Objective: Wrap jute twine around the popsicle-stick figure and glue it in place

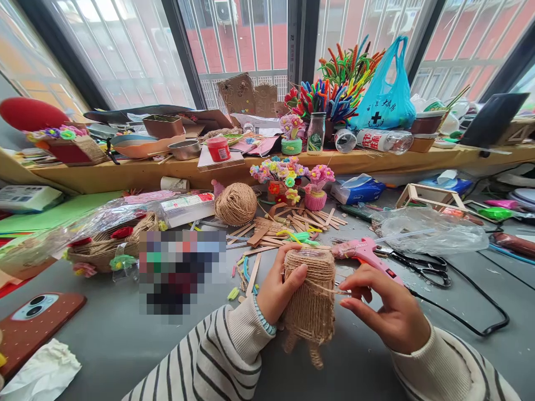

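My left hand (281,287) is wrapped round the side of a twine-covered container (313,303), its thumb pressed on the front. Coils of brown twine run round the body, and two short twine-wrapped legs stick out at the lower end. A loose strand of twine (324,288) stretches from the container's front to my right hand (387,306), which pinches its end between thumb and fingers. Just behind the container lies a pink hot glue gun (365,256), its nozzle partly hidden by the container's top.
Black scissors (422,267) and a black cord lie to the right. Wooden craft sticks (288,223) and a ball of twine (235,204) sit behind my hands. A phone (45,317) and crumpled tissue (44,370) are at the left. A crowded wooden shelf (259,170) runs along the window.
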`<state>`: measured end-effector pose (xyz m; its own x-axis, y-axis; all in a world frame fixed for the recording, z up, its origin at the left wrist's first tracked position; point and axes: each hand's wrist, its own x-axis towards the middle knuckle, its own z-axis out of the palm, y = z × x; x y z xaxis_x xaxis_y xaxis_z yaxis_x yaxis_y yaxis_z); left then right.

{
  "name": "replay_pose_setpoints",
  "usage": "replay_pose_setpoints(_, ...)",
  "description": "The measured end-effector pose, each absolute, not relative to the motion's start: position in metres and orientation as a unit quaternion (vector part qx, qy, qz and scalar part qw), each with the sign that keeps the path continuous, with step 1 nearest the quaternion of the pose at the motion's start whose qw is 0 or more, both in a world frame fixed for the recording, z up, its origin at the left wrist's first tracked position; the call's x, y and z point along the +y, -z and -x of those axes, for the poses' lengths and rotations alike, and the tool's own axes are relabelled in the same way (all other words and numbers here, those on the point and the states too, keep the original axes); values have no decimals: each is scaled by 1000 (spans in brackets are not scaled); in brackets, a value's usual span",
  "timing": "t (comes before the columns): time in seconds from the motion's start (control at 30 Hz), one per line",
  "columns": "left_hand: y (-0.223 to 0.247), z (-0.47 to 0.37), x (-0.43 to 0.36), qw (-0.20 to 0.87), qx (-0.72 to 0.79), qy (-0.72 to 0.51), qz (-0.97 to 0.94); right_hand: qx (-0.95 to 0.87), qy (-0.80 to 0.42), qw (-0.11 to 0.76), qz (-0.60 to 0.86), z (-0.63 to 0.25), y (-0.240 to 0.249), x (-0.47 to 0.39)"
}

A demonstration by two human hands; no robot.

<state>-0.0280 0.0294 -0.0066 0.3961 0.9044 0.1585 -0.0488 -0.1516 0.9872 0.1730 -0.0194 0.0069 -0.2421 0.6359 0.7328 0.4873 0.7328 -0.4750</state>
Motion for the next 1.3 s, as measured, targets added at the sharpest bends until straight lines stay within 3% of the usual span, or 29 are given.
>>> replay_pose_setpoints(1.3,3,28,24,632,244,-399,-618,-762,-56,499,409,-163,-8,-29)
